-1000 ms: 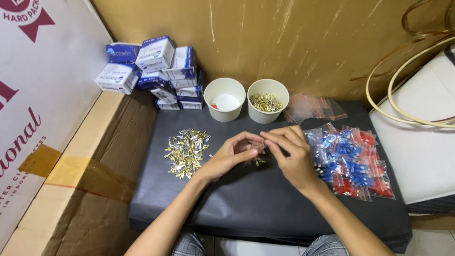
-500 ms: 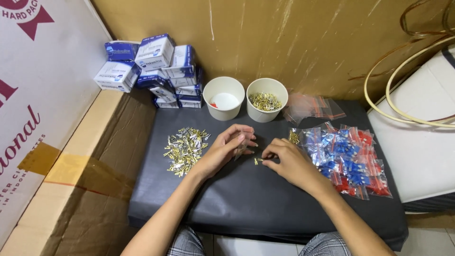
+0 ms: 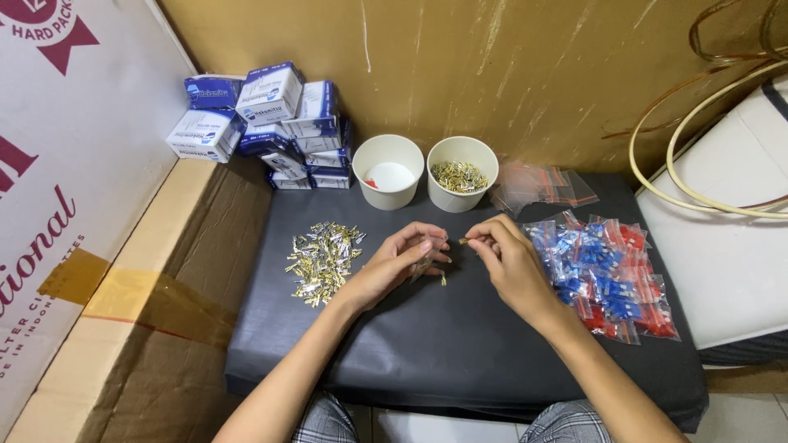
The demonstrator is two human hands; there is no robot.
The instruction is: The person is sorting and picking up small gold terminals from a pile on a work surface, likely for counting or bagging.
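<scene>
Over a black cushion [image 3: 460, 344], the right hand [image 3: 513, 262] pinches a small brass terminal [image 3: 464, 240] between thumb and fingertips, while the left hand [image 3: 400, 262], fingers curled together, holds a clear bag [image 3: 424, 264]. A terminal pile [image 3: 322, 260] lies left; two cups [image 3: 427, 172] stand behind.

Bare cushion [image 3: 460, 344] before cups [image 3: 427, 172]

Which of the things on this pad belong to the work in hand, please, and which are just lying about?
In use:
left hand holding a small clear bag
right hand pinching a brass terminal
terminal pile
cup of terminals
filled bags
empty bags

Lying about:
blue-white boxes
other cup
cardboard carton
hose coils
</scene>
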